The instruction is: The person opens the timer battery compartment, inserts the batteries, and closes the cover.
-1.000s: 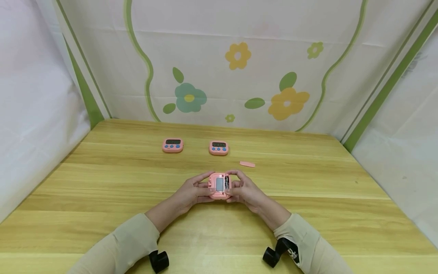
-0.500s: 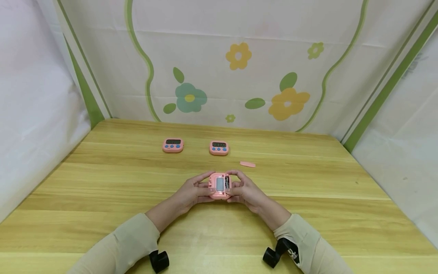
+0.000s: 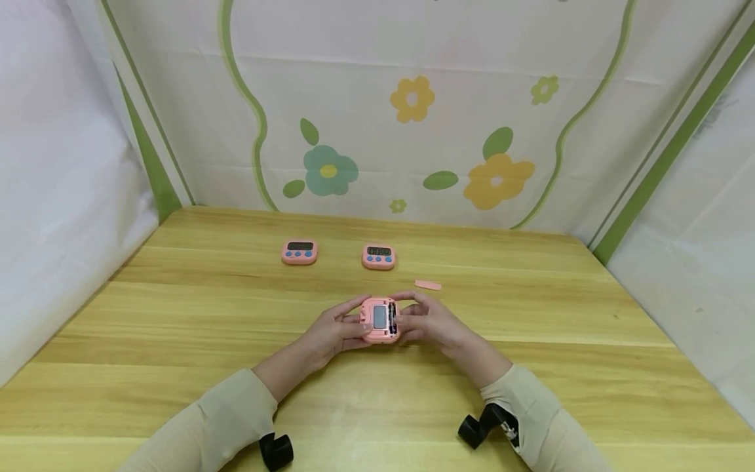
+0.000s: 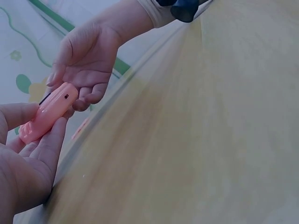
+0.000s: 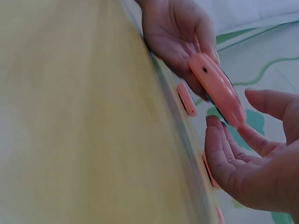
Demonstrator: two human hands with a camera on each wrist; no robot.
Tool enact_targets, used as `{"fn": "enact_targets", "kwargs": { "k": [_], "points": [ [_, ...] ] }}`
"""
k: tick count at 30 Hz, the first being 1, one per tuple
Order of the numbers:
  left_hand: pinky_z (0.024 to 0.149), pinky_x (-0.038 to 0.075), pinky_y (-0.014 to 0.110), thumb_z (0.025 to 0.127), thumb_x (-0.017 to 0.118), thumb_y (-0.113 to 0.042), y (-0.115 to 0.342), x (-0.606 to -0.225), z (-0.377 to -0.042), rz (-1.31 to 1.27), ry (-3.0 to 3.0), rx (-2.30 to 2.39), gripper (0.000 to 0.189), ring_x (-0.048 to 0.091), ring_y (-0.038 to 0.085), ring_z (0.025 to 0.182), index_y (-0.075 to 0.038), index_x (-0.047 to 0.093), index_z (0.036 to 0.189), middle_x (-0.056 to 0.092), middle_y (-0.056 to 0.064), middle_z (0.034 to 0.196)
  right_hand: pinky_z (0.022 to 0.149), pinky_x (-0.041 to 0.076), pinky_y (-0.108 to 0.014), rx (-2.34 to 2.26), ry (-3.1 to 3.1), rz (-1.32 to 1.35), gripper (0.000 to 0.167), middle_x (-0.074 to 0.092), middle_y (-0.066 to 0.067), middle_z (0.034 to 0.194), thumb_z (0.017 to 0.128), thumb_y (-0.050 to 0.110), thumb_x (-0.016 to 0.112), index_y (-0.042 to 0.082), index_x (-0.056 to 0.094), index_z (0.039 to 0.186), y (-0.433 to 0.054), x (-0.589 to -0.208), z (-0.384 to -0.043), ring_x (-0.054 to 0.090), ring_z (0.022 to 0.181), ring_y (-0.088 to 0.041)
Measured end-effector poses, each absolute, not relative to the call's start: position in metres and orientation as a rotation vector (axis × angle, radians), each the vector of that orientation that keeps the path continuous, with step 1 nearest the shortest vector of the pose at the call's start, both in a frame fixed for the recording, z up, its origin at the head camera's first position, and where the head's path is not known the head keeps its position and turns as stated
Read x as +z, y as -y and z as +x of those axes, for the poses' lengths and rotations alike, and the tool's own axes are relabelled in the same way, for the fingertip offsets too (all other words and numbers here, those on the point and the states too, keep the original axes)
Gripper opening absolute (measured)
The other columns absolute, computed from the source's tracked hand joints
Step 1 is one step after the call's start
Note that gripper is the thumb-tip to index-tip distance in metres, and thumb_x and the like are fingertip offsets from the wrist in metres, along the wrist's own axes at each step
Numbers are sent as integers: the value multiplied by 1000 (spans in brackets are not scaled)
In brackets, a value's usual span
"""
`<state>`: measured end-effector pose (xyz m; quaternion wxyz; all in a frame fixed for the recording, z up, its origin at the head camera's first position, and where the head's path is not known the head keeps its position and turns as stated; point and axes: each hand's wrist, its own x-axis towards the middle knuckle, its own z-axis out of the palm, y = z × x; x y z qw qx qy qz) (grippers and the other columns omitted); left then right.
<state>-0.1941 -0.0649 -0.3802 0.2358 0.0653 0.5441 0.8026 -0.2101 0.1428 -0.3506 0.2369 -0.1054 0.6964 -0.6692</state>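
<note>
A pink digital timer [image 3: 379, 317] is held back side up above the table, with a pale panel and an uncovered battery slot along its right side. Dark, shiny shapes show in that slot. My left hand [image 3: 326, 332] grips the timer's left side, thumb on the back and fingers beneath. At the other end is my right hand [image 3: 435, 322]; in the right wrist view its thumb stands off the timer [image 5: 218, 88] while the index fingertip touches its end. A small pink battery cover [image 3: 427, 285] lies on the table beyond the right hand.
Two more pink timers, one at the left [image 3: 299, 252] and one near the middle [image 3: 379, 257], lie face up toward the back of the wooden table [image 3: 177, 314]. A flower-printed white cloth [image 3: 366, 59] hangs behind.
My right hand has eased its hold, its thumb drawing back to the right off the timer and baring more of the battery slot. My left hand keeps its grip.
</note>
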Motion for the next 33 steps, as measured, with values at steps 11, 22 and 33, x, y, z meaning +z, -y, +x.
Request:
{"fn": "enact_targets", "kwargs": {
  "k": [11,22,33],
  "points": [
    [78,46,37,80,55,4,64,-380,-193,204,-1493,2207,64,57,24,87,-8,27,136,53,22,106,83,42,-44,-1834,-2148,-274,45,48,-19,103,82,5,56,-10,39,121,-175,-341,-235,54,87,-25],
    [78,46,37,80,56,4,64,-379,-193,211,-1497,2203,64,57,25,88,-8,27,136,52,23,108,82,42,-44,-1830,-2364,-240,41,48,-20,107,83,7,56,-11,44,118,-198,-346,-256,55,82,-15],
    [78,46,37,79,55,6,65,-379,-193,202,-1489,2217,64,57,24,87,-7,27,135,53,22,106,66,47,-25,-1794,-2499,-96,37,56,-13,98,80,7,60,-9,52,112,-209,-365,-275,52,74,-9]
  ]
}}
